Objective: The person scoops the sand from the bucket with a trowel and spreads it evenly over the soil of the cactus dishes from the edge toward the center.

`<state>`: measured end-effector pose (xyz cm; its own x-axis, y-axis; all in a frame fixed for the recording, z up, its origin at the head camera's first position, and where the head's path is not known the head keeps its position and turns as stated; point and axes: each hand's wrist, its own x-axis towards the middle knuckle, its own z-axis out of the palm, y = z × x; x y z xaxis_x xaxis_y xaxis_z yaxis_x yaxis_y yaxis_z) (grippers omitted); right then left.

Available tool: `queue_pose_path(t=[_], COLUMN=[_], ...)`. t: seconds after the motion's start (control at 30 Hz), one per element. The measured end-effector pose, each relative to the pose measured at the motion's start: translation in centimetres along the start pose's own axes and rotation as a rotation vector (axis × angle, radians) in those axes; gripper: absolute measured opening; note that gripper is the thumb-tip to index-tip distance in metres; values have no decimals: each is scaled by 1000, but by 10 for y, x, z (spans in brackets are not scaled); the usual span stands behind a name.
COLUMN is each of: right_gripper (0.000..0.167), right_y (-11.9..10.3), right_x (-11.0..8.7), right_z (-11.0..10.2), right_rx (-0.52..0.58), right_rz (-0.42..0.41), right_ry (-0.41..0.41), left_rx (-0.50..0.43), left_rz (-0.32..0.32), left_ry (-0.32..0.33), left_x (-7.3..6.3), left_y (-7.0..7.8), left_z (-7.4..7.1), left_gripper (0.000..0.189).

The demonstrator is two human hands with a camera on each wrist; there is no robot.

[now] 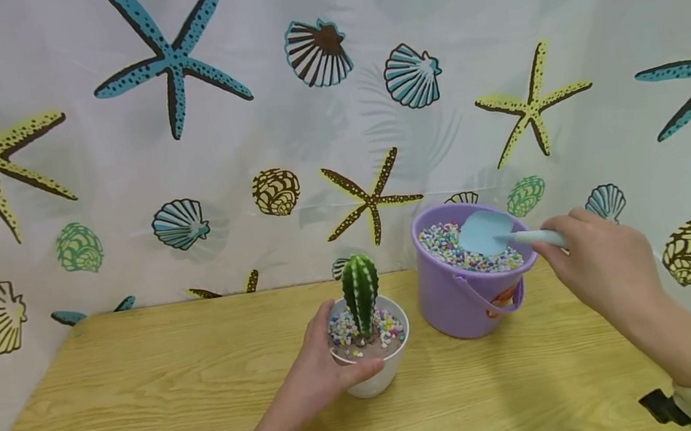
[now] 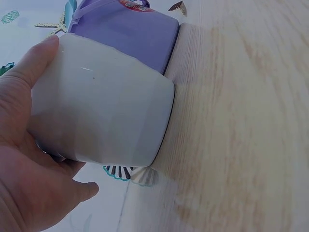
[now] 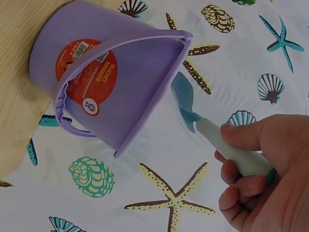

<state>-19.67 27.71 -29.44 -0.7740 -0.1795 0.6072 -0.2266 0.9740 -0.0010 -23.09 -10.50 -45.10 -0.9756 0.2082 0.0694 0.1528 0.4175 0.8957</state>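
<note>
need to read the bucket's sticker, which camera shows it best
The right wrist view: the red sticker on the purple bucket appears large, though the handle crosses it. The head view shows a small orange-red part beside the handle; the left wrist view only a strip, cut by the top edge.

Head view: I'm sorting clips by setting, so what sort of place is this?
Probably an indoor tabletop craft area: there's a wooden table, a patterned cloth hung behind it, and a potted cactus. The wider room is out of view.
</note>
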Motion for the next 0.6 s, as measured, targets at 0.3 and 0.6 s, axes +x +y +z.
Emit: queue_pose_path(t=[0.3,0.6], right_gripper=[32,31], right_y=[14,26], right_x=[13,23], right_z=[3,7], right_rx=[10,-4], right_rz=[52,66], right_ry=[-145,-220], left_rx=[6,-2], left_rz=[14,34], left_ry=[1,2], left_x=[-3,-1], left_y=[2,0], left_z=[-1,-1], left_gripper=[134,133])
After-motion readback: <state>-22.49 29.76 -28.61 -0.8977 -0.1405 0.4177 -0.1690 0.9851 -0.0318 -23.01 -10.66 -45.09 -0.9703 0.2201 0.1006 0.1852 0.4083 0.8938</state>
